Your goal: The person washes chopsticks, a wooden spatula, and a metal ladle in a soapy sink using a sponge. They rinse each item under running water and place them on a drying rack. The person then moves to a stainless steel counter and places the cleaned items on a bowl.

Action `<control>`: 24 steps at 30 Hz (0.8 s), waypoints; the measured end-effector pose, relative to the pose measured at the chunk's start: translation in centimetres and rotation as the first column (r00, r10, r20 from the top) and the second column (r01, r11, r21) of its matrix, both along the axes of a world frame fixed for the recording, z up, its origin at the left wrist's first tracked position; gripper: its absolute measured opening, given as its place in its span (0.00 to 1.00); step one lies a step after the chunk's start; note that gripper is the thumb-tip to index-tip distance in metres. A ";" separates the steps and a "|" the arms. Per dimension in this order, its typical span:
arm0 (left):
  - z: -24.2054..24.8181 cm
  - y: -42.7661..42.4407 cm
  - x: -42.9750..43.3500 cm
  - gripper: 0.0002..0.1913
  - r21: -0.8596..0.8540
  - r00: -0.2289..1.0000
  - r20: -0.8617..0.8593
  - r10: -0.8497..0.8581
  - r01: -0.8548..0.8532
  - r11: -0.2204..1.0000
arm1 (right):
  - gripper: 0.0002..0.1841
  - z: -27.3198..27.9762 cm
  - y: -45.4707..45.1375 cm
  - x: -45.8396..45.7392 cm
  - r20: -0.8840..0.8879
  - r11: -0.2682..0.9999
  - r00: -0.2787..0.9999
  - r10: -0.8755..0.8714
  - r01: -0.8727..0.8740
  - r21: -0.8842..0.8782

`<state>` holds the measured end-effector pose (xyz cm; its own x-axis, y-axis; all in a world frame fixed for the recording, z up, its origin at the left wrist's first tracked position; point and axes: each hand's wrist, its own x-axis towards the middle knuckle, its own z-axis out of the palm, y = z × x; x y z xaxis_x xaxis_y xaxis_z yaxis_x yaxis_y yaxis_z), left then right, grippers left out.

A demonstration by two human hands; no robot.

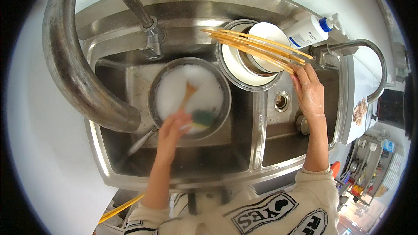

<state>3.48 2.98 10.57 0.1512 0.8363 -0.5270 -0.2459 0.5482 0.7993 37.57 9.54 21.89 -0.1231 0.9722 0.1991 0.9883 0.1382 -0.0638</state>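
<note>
My right hand [307, 91] pinches several wooden chopsticks [251, 47] by their near ends. They reach left across a stack of bowls [228, 71], topped by a white bowl [269, 45]. My left hand [174, 124], blurred, is over the near rim of a round pan [227, 104] full of white suds [173, 88]. A green-and-yellow scouring sponge [202, 119] is at its fingers and looks held. A wooden spatula [186, 96] slopes from the suds up to the same hand; the blur hides whether the fingers grip it too.
The pan sits in the left basin of a steel double sink [259, 130], its handle [142, 142] pointing near-left. A large curved faucet [65, 81] arches over the left side. A white pump bottle [307, 34] and a smaller faucet [380, 58] stand at right, near a drain [281, 101].
</note>
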 end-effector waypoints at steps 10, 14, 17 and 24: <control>-1.0 -0.7 -0.5 0.17 -0.011 1.000 0.006 0.007 -0.007 1.000 | 0.13 -1.7 0.7 1.5 0.047 0.995 0.998 0.031 -0.035 0.090; -1.5 -0.9 -0.7 0.17 -0.048 1.000 -0.014 0.018 -0.018 0.999 | 0.11 -1.8 0.8 1.8 0.064 0.993 0.998 0.013 -0.020 0.113; -2.1 -0.9 -1.1 0.17 -0.066 0.999 -0.043 0.015 -0.018 0.998 | 0.11 -2.0 0.9 1.9 0.092 0.990 0.996 0.007 -0.020 0.139; -4.9 -1.8 -2.8 0.17 -0.106 0.991 -0.135 0.006 -0.021 0.994 | 0.11 -2.5 1.0 2.2 0.127 0.983 0.992 -0.021 -0.002 0.182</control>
<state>0.65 1.13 5.65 0.0621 0.7756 -0.6282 -0.1483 0.6296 0.7626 39.73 10.58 19.42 -0.1498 0.9226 0.3554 0.9881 0.1265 0.0880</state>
